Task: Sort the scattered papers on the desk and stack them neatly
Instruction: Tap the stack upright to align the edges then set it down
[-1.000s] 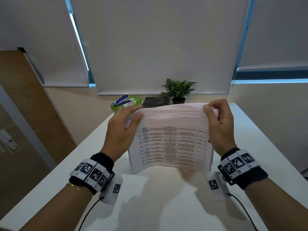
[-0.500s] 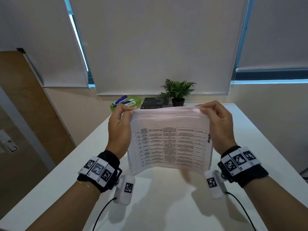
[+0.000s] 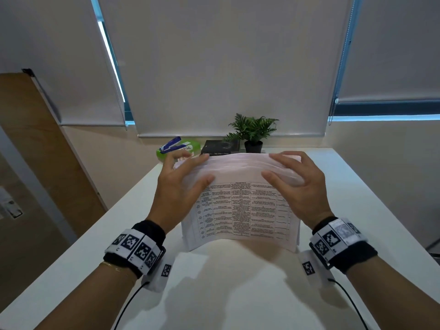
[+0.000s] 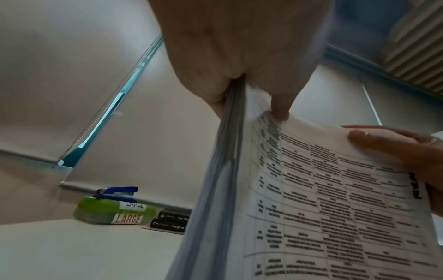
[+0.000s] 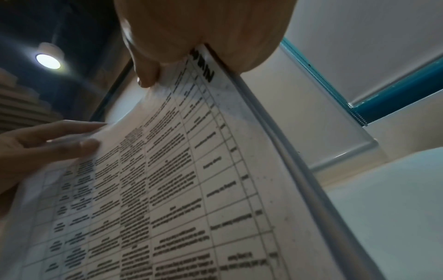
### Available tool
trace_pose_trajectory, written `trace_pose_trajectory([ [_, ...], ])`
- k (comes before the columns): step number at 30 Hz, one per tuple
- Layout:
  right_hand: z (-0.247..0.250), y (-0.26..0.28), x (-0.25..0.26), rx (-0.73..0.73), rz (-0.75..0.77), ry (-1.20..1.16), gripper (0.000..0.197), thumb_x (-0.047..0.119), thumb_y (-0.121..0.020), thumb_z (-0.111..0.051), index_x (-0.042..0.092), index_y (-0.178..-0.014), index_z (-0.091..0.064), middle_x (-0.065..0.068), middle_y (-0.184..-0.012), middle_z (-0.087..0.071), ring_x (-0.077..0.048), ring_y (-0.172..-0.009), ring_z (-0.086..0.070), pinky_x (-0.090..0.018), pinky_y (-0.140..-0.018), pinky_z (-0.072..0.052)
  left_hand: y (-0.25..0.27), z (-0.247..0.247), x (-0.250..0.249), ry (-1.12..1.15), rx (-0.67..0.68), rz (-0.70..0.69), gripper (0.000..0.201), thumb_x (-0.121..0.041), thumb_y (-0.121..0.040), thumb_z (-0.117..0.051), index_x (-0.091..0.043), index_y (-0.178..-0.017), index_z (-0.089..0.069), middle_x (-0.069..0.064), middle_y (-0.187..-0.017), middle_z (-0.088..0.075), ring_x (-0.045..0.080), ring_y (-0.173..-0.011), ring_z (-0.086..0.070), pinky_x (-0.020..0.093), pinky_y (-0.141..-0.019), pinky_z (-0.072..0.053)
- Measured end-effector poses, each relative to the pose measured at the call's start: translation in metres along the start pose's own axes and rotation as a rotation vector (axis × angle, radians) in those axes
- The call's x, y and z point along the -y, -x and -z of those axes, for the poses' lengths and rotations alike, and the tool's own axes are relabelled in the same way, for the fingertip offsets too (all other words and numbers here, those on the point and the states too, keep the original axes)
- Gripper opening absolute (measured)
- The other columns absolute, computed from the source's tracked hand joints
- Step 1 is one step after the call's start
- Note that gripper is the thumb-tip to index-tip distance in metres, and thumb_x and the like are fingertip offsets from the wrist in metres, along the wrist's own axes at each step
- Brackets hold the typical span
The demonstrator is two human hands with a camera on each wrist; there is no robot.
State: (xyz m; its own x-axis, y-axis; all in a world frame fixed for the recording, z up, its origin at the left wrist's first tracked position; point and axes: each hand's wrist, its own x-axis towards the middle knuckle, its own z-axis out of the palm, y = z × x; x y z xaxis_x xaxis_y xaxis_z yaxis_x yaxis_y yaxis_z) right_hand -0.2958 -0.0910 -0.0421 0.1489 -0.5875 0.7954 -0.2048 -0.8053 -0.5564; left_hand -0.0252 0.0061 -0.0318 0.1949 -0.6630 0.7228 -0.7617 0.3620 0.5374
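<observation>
White paper fills the middle of your view: the stack of papers [image 3: 240,208] stands on its lower edge on the desk [image 3: 238,294], leaning toward you, with a printed table on the near face. Your left hand [image 3: 177,189] holds the stack's 9 o'clock side and your right hand [image 3: 302,186] its 3 o'clock side. On both hands the fingers are spread and nearly straight, laid over the curling top edge, while each thumb presses the printed face. The wrist views show the side edges seated between thumb and palm, so you have the bundle clasped from both sides rather than pinched at the corners.

You appear to be at the squaring step: the sheets are gathered and you are evening their edges against the desk. In the left wrist view the side edge [image 4: 230,117] looks fairly flush, though the lower corners fan slightly in the head view.

Next, judge whether the bottom edge is even; if not, tap it once more with a loose hold so the sheets can settle. Then lay the stack flat, keeping both sides supported so the bowed top does not flop over. Keep clear of the green box [image 3: 178,148], stapler [image 3: 170,144], books [image 3: 220,147] and plant [image 3: 252,129] at 12 o'clock.
</observation>
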Motion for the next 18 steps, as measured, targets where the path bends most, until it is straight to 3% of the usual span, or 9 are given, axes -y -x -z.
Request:
trace_pose_trajectory([
  [3, 0.001, -0.001, -0.005, -0.027, -0.059, -0.078, 0.033, 0.027, -0.086, -0.083, 0.012, -0.114, -0.079, -0.002, -0.109, -0.069, -0.011, -0.104, -0.068, -0.035, -0.083, -0.064, -0.002, 0.008, 0.001, -0.023, 0.007, 0.006, 0.065, -0.041, -0.087, -0.083, -0.040, -0.146, -0.056, 0.000, -0.141, -0.041, 0.023, -0.129, -0.054, 0.040, -0.105, -0.056],
  [7, 0.000, -0.001, -0.004, -0.080, -0.088, -0.061, 0.026, 0.028, -0.085, -0.085, 0.013, -0.104, -0.078, 0.003, -0.105, -0.072, -0.014, -0.099, -0.070, -0.042, -0.081, -0.063, -0.002, 0.010, 0.001, -0.089, 0.071, 0.026, 0.066, -0.050, -0.087, -0.079, -0.041, -0.148, -0.054, -0.002, -0.140, -0.046, 0.019, -0.125, -0.055, 0.046, -0.102, -0.059],
  [9, 0.000, -0.001, 0.002, -0.067, -0.140, -0.106, 0.040, 0.027, -0.081, -0.088, 0.018, -0.117, -0.072, 0.007, -0.108, -0.070, -0.008, -0.099, -0.070, -0.036, -0.079, -0.065, 0.000, 0.010, -0.001, -0.041, 0.091, 0.073, 0.086, -0.042, -0.084, -0.086, -0.049, -0.156, -0.038, -0.003, -0.145, -0.051, 0.019, -0.127, -0.057, 0.047, -0.104, -0.057],
  [11, 0.002, -0.002, 0.007, -0.029, -0.219, -0.183, 0.076, 0.021, -0.074, -0.093, 0.031, -0.137, -0.054, 0.010, -0.114, -0.065, 0.001, -0.101, -0.068, -0.021, -0.075, -0.063, -0.001, 0.011, -0.003, 0.052, 0.100, 0.145, 0.096, -0.035, -0.081, -0.090, -0.051, -0.157, -0.033, -0.007, -0.142, -0.059, 0.015, -0.122, -0.064, 0.046, -0.099, -0.060],
  [12, 0.005, -0.002, 0.006, 0.003, -0.284, -0.214, 0.093, 0.018, -0.070, -0.095, 0.038, -0.144, -0.044, 0.010, -0.117, -0.063, 0.002, -0.102, -0.068, -0.019, -0.074, -0.061, -0.001, 0.012, -0.003, 0.115, 0.085, 0.181, 0.096, -0.031, -0.080, -0.092, -0.050, -0.156, -0.036, -0.008, -0.140, -0.062, 0.012, -0.120, -0.066, 0.044, -0.096, -0.062],
  [14, 0.013, 0.000, -0.001, 0.118, -0.456, -0.337, 0.105, 0.010, -0.068, -0.095, 0.044, -0.149, -0.038, 0.007, -0.122, -0.064, -0.007, -0.101, -0.071, -0.028, -0.076, -0.064, 0.000, 0.011, -0.002, 0.268, 0.026, 0.234, 0.090, -0.022, -0.078, -0.094, -0.046, -0.150, -0.046, -0.008, -0.141, -0.063, 0.014, -0.119, -0.068, 0.044, -0.091, -0.065],
  [16, 0.017, 0.003, -0.011, 0.301, -0.581, -0.431, 0.079, 0.009, -0.071, -0.091, 0.025, -0.140, -0.057, -0.002, -0.118, -0.075, -0.019, -0.100, -0.076, -0.050, -0.087, -0.063, 0.005, 0.008, -0.002, 0.423, -0.045, 0.321, 0.081, -0.015, -0.074, -0.096, -0.042, -0.140, -0.056, -0.005, -0.137, -0.066, 0.019, -0.115, -0.071, 0.043, -0.084, -0.066],
  [18, 0.014, 0.011, -0.021, 0.429, -0.623, -0.358, 0.047, 0.016, -0.077, -0.087, 0.014, -0.122, -0.073, -0.003, -0.112, -0.080, -0.021, -0.102, -0.077, -0.056, -0.095, -0.059, 0.011, 0.002, 0.001, 0.515, -0.069, 0.435, 0.069, -0.014, -0.074, -0.095, -0.029, -0.133, -0.062, -0.001, -0.126, -0.074, 0.022, -0.109, -0.075, 0.045, -0.084, -0.066],
])
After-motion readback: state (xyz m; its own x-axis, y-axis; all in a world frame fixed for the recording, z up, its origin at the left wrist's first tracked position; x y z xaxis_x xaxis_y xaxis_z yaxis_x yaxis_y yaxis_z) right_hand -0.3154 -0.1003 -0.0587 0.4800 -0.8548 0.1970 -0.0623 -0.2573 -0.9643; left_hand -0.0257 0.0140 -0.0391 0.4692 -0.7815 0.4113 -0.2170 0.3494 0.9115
